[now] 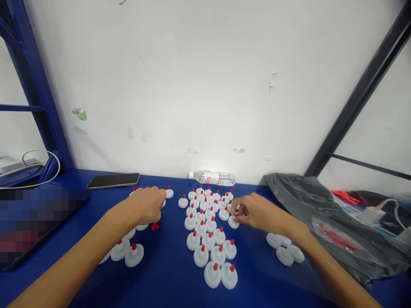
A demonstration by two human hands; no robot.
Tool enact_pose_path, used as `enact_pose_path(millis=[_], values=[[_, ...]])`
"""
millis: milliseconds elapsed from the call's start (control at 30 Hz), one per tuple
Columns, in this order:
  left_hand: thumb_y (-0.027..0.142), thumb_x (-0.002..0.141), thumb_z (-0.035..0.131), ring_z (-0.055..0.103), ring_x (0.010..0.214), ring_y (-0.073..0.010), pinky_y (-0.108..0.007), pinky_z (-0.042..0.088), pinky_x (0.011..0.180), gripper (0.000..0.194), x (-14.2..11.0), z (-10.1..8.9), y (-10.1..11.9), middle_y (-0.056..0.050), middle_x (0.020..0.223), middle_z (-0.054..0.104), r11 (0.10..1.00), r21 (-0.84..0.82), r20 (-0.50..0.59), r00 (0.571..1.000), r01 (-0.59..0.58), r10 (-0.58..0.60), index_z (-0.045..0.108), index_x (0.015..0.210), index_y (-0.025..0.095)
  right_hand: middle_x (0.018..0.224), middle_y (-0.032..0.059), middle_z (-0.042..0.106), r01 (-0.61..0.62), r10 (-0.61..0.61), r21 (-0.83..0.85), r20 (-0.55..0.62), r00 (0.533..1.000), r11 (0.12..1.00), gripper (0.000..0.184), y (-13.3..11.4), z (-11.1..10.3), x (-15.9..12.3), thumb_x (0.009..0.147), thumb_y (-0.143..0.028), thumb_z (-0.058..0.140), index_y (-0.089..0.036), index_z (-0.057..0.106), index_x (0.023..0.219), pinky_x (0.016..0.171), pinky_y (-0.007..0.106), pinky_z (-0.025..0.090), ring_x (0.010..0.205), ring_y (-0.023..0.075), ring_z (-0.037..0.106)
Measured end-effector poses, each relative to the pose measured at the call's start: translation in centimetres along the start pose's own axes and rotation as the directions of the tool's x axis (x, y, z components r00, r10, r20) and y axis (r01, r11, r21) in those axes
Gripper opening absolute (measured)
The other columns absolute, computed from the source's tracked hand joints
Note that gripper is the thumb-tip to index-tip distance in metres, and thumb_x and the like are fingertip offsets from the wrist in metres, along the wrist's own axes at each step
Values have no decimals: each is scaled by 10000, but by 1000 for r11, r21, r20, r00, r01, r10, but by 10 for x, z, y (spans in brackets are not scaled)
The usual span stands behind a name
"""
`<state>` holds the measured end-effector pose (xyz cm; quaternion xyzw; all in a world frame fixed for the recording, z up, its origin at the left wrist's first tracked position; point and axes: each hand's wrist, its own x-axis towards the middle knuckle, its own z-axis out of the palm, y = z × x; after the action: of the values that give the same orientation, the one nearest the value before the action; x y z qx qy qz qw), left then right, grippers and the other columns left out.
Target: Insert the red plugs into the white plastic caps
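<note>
My right hand (257, 211) is closed, thumb and fingertips at the red tip of a white round cap (233, 222), at the right side of a large group of such caps. These caps (208, 241) stand on the blue table, each with a small red tip pointing up. My left hand (148, 205) is closed with its fingers pointing down; what they hold, if anything, is hidden. Just below its fingertips lie small red tips (155, 226). More white caps (134, 255) with red tips sit beside and partly under the left forearm.
Several white discs without visible red tips (285, 252) lie under my right forearm. Against the wall lies a clear bottle (213, 178). A phone (113, 180) and a dark laptop-like edge (64, 218) are left. At right, a grey plastic bag (298, 201) bears a clear bag of red pieces (338, 236).
</note>
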<state>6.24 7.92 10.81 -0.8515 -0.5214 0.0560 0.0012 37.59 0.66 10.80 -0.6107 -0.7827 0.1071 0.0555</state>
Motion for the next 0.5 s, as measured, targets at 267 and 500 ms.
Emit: enact_pose_path(millis=[267,500], values=[[94,682,576,688,712,-254,-332,465,654,138,-1,3,0,-96,825,725,1000,-19,-67,998,-18,17,648,727,203,911,109,755,-352,297,-215,-250,921,911,268,36,-24,-7,899,-459,575,-231,713,919,668,365,443,839,302,699],[162,776,522,689,765,-314,-357,415,623,119,3,4,5,-131,854,720,995,-16,-151,984,-94,90,634,769,202,454,16,611,-472,498,-247,54,865,846,243,71,-17,-11,541,-341,859,-220,651,509,532,329,468,510,242,665]])
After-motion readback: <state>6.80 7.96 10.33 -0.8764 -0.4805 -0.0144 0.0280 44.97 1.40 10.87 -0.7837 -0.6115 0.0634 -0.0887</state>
